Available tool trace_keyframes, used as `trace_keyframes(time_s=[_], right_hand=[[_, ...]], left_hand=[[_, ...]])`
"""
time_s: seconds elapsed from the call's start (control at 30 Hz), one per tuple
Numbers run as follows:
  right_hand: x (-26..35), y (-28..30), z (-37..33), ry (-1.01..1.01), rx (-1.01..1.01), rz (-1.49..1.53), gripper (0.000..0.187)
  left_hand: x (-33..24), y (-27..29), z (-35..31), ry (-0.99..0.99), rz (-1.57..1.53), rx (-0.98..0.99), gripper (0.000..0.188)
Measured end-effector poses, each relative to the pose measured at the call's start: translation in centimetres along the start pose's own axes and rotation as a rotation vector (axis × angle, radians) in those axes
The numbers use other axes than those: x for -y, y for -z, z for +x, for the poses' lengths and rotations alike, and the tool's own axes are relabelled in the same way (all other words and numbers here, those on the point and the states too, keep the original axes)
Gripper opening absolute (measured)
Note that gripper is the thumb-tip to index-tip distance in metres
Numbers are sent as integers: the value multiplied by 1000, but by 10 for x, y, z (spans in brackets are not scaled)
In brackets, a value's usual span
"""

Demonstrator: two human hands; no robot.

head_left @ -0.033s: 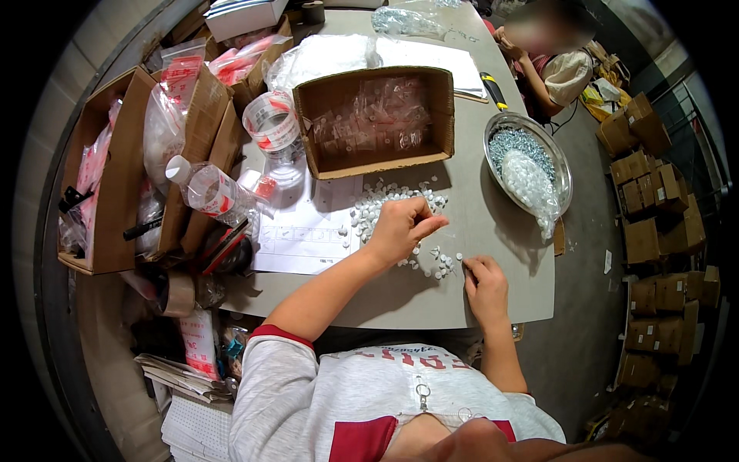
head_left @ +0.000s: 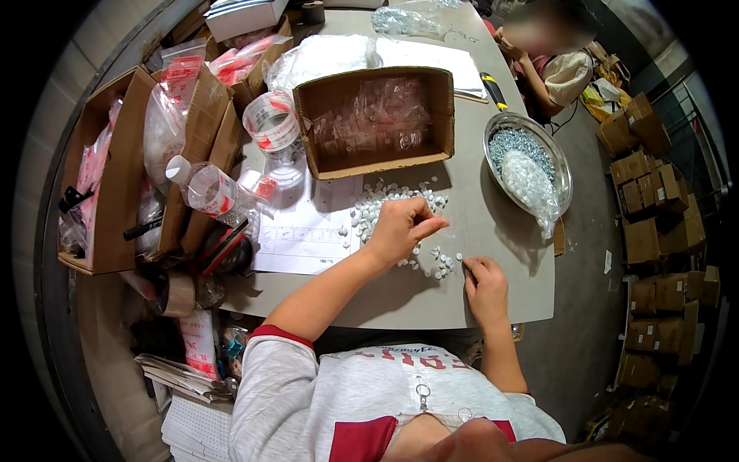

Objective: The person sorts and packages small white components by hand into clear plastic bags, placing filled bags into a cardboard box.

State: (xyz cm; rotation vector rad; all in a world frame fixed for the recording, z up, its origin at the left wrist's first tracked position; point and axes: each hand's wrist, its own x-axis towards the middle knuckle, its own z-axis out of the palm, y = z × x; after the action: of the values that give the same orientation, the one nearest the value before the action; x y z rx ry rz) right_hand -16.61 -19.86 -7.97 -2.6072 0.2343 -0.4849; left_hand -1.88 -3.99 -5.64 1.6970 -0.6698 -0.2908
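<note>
My left hand [head_left: 403, 229] is closed in a pinch just above the near side of a pile of small white plastic pieces [head_left: 373, 204]. Whatever its fingertips hold, if anything, is too small to make out. To its right, my right hand [head_left: 486, 286] rests low over the table with fingers curled together, its fingertips beside a smaller cluster of white pieces [head_left: 443, 267]. What lies between those fingers is hidden. Beyond the pile stands an open cardboard box [head_left: 377, 165] holding many small clear plastic bags [head_left: 385, 115].
At the right, a metal bowl [head_left: 568, 173] holds silvery screws [head_left: 519, 145] and a filled clear bag [head_left: 530, 181]. Cut plastic bottles [head_left: 219, 192], a printed sheet [head_left: 300, 246] and cardboard boxes [head_left: 115, 169] crowd the left. A yellow-black tool [head_left: 493, 91] lies farther back; another person [head_left: 558, 73] sits beyond.
</note>
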Motion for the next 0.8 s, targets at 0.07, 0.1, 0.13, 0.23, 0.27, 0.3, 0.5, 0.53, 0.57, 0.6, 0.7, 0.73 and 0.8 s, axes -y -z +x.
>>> trace_keyframes(time_s=[0.07, 0.1, 0.13, 0.23, 0.27, 0.3, 0.5, 0.53, 0.57, 0.6, 0.7, 0.73, 0.8], right_hand=[[2, 0, 0, 7, 5, -12, 15], [2, 0, 0, 11, 8, -18, 15], [2, 0, 0, 19, 11, -30, 16], [-2, 0, -2, 40, 24, -47, 17], [-3, 1, -3, 38, 30, -44, 18], [-5, 2, -3, 36, 35, -41, 18], [-7, 7, 2, -152, 38, 228, 14], [-3, 10, 5, -180, 16, 306, 14], [3, 14, 8, -209, -6, 386, 14], [8, 17, 11, -237, -28, 465, 14], [13, 19, 21, -234, -88, 711, 15], [17, 21, 24, -208, -76, 742, 15], [25, 23, 30, -155, -48, 807, 16]], left_hand=[[1, 0, 1, -54, -5, 18, 15], [5, -2, 2, -111, 13, 21, 14], [8, -4, 3, -167, 32, 24, 13], [16, -7, 3, -168, -9, 127, 12], [15, -7, 3, -125, -34, 141, 12], [12, -7, 2, -82, -59, 154, 11], [12, -9, 1, -89, -187, 207, 16], [12, -10, 0, -55, -225, 235, 17], [12, -12, 0, -23, -231, 277, 17], [12, -13, -2, 8, -237, 319, 18], [13, -18, -4, -41, -163, 406, 27], [12, -20, -5, -64, -125, 427, 29], [9, -22, -7, -36, -119, 478, 34]])
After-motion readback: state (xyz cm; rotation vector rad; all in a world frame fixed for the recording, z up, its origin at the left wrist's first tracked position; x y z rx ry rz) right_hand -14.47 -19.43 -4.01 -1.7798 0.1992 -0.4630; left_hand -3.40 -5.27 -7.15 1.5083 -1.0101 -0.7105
